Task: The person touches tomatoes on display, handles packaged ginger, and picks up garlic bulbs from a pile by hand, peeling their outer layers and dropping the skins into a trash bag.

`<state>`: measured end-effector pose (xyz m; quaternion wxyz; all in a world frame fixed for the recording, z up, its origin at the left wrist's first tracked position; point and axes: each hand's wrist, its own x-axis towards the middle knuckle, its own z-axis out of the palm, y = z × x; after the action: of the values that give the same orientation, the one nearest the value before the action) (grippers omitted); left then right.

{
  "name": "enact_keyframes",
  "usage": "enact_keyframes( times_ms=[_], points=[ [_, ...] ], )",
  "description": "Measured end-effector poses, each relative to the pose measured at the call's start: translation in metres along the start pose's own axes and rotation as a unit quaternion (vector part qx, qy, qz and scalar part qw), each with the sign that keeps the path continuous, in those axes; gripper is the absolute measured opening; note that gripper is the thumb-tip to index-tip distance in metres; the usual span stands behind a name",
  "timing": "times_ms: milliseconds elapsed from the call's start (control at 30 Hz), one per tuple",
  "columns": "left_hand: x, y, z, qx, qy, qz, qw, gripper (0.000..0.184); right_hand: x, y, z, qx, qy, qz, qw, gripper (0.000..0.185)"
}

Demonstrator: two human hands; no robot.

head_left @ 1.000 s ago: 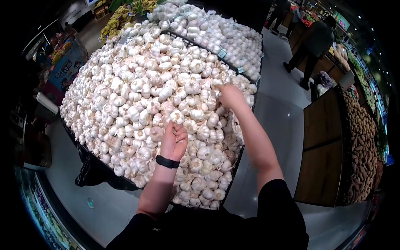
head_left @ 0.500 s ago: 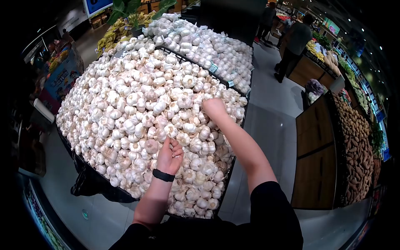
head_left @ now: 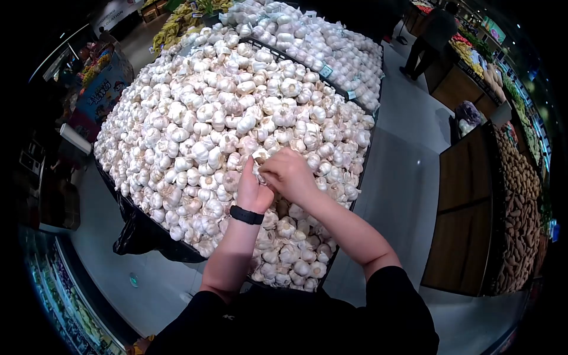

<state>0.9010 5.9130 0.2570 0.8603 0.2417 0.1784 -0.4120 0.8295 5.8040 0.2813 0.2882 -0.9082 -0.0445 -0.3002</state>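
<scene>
A large heap of loose white garlic bulbs [head_left: 201,112] fills the stand in front of me. My left hand [head_left: 254,192], with a dark band on its wrist, is over the near middle of the heap, its thumb raised and its fingers curled. My right hand [head_left: 290,176] meets it from the right, thumb and fingers pinched together at the left hand's fingertips. Whatever lies between the fingers is small and mostly hidden. Garlic bulbs show just beyond and below both hands.
Behind a dark divider [head_left: 296,62] lies netted garlic [head_left: 331,47]. Black plastic [head_left: 160,242] hangs from the stand's left edge. To the right stands a wooden bin [head_left: 464,213] with sweet potatoes [head_left: 515,219]. A person [head_left: 435,35] stands in the far right aisle.
My right hand has come from the right part of the heap to my left hand, and the two now touch. The view has shifted, so the heap sits higher and farther right.
</scene>
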Motion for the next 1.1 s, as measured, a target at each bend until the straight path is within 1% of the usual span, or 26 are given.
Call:
enact_keyframes(
  times_ms=[33,67,133,167,200,233,267,300,333,367,400,433,467,533,567,633,667,700,733,800,833,867,933,1000,1067,1100],
  points=[
    [-0.003,0.000,0.004,0.009,-0.048,-0.044,0.998,0.036,-0.004,-0.004,0.004,-0.002,0.001,0.009,1.000,0.013],
    [-0.003,-0.002,0.002,0.010,-0.047,-0.049,0.998,0.036,-0.007,-0.008,0.006,-0.046,0.000,-0.005,0.999,0.015],
    [0.004,-0.004,-0.003,0.051,-0.032,-0.005,0.998,0.035,-0.007,-0.006,-0.002,-0.092,-0.001,-0.021,0.996,0.018],
    [0.012,-0.004,-0.014,0.036,0.011,0.043,0.998,0.031,-0.005,0.000,-0.013,0.009,-0.012,-0.032,0.999,0.018],
    [0.016,0.001,-0.023,0.037,0.012,0.041,0.998,0.031,-0.004,0.007,-0.024,0.110,-0.024,-0.042,0.993,0.019],
    [0.020,0.008,-0.034,-0.031,-0.044,0.002,0.999,0.029,-0.003,0.017,-0.038,0.195,0.013,0.063,0.979,0.019],
    [0.021,0.011,-0.038,-0.101,-0.101,-0.036,0.989,0.029,-0.001,0.050,-0.045,0.135,0.097,0.059,0.984,0.018],
    [0.009,0.010,-0.021,-0.112,-0.033,-0.022,0.993,0.028,0.002,0.080,-0.059,0.073,0.151,0.134,0.977,0.017],
    [0.008,0.011,-0.023,-0.114,-0.033,-0.020,0.993,0.028,0.001,0.119,-0.071,0.028,0.177,0.218,0.959,0.016],
    [0.006,0.012,-0.026,-0.113,-0.049,-0.028,0.992,0.028,-0.009,0.171,-0.074,-0.118,0.179,0.247,0.945,0.022],
    [0.005,0.013,-0.028,-0.111,-0.066,-0.034,0.991,0.028,-0.015,0.194,-0.079,-0.140,0.153,0.317,0.925,0.035],
    [0.003,0.012,-0.029,-0.113,-0.067,-0.030,0.991,0.028,-0.024,0.227,-0.080,-0.158,0.092,0.336,0.924,0.048],
    [0.001,0.010,-0.029,-0.104,-0.053,-0.026,0.993,0.029,-0.024,0.240,-0.080,-0.156,0.091,0.332,0.926,0.048],
    [-0.002,0.007,-0.031,-0.097,-0.036,-0.013,0.995,0.029,-0.022,0.261,-0.073,-0.236,-0.052,0.341,0.908,0.056],
    [-0.002,0.006,-0.033,-0.096,-0.041,-0.023,0.994,0.029,-0.025,0.294,-0.060,-0.210,-0.068,0.323,0.920,0.058],
    [-0.005,0.002,-0.036,-0.089,-0.037,-0.017,0.995,0.028,-0.015,0.272,-0.062,-0.250,-0.056,0.326,0.910,0.045],
    [-0.007,0.001,-0.036,-0.091,-0.039,-0.026,0.995,0.027,-0.013,0.290,-0.053,-0.277,-0.050,0.302,0.911,0.037],
    [-0.009,0.000,-0.035,-0.068,-0.026,-0.012,0.997,0.025,-0.008,0.283,-0.049,-0.286,-0.046,0.296,0.910,0.032],
    [-0.013,-0.001,-0.031,-0.057,-0.013,-0.005,0.998,0.024,-0.006,0.291,-0.042,-0.292,-0.051,0.321,0.899,0.030],
    [-0.013,-0.003,-0.034,-0.046,-0.022,0.002,0.999,0.022,-0.005,0.274,-0.049,-0.279,-0.057,0.291,0.913,0.028],
    [-0.013,-0.003,-0.034,-0.042,-0.022,0.013,0.999,0.022,-0.009,0.269,-0.050,-0.278,-0.032,0.263,0.923,0.028],
    [-0.018,-0.004,-0.030,-0.041,-0.007,0.016,0.999,0.022,-0.007,0.252,-0.056,-0.259,-0.029,0.287,0.922,0.029],
    [-0.017,-0.005,-0.035,-0.057,-0.014,0.005,0.998,0.022,-0.007,0.254,-0.062,-0.192,-0.067,0.338,0.919,0.031],
    [-0.022,-0.004,-0.035,-0.063,-0.013,0.008,0.998,0.021,-0.017,0.288,-0.063,-0.197,-0.120,0.267,0.936,0.030],
    [-0.026,-0.004,-0.037,-0.071,-0.005,0.029,0.997,0.021,-0.016,0.277,-0.070,-0.125,-0.143,0.234,0.953,0.028],
    [-0.026,-0.004,-0.040,-0.070,-0.022,0.025,0.997,0.022,-0.015,0.280,-0.067,-0.122,-0.149,0.224,0.955,0.028]
  ],
)
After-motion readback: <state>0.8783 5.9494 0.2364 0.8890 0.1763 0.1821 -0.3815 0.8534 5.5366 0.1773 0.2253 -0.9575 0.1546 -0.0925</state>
